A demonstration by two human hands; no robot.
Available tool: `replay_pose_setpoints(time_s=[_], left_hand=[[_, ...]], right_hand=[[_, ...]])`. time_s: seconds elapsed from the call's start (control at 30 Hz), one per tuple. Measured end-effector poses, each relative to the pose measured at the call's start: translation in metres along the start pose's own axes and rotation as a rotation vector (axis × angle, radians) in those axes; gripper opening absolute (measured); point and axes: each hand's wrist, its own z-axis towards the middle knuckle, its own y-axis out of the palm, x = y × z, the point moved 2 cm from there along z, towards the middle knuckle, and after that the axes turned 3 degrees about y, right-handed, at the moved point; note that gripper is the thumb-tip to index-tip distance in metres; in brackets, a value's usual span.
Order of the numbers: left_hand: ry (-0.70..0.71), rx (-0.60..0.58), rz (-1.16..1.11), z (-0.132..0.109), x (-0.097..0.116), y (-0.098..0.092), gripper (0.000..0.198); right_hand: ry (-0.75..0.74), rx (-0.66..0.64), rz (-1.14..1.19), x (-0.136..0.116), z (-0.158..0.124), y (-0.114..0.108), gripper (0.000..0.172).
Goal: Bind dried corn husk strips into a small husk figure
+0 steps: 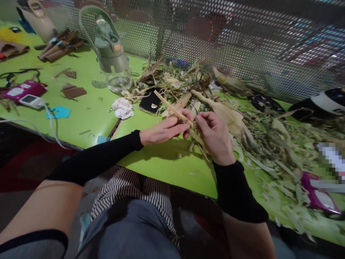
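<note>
My left hand (168, 130) holds a long, narrow, pale strip (169, 106) that looks like rolled or folded dried husk. Its upper end points away to the left, above my fingers. Close against its lower end, the thumb and fingers of my right hand (217, 138) are pinched together; what lies between them is hidden. Looser husk strands (199, 141) hang below, between the two hands. Just beyond my right hand lies a broad dried husk (228, 115), and a heap of dried husks and shreds (175, 77) spreads behind both hands.
A perforated metal screen (215, 39) borders the green table (156, 158) at the back. On the left stand a water bottle (113, 61), crumpled tissue (122, 108) and a purple box (25, 90) with a white cable. A black bottle (319, 104) lies right, another purple packet (320, 194) nearer.
</note>
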Motion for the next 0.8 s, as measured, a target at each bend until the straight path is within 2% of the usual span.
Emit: replay_pose_setpoints(time_s=[0.1, 0.3, 0.4, 0.53, 0.67, 0.8], left_hand=[[0.009, -0.011, -0.008, 0.001, 0.001, 0.002, 0.008], [-0.039, -0.139, 0.003, -0.001, -0.001, 0.004, 0.015], [-0.065, -0.073, -0.073, -0.001, -0.004, 0.003, 0.025], [-0.082, 0.059, -0.175, 0.0, -0.008, 0.0, 0.029], [-0.117, 0.044, -0.172, 0.001, -0.011, 0.002, 0.02], [-0.174, -0.008, -0.145, -0.001, -0.013, 0.003, 0.029]], right_hand=[[-0.023, 0.067, 0.023, 0.002, 0.0, -0.004, 0.035], [0.111, -0.187, 0.12, -0.001, -0.004, -0.002, 0.044], [0.156, -0.114, 0.243, -0.002, -0.003, 0.001, 0.041], [0.1, 0.018, 0.332, -0.004, -0.002, 0.002, 0.042], [0.092, 0.005, 0.35, -0.007, -0.004, 0.001, 0.042], [0.1, -0.056, 0.355, -0.007, -0.004, 0.002, 0.044]])
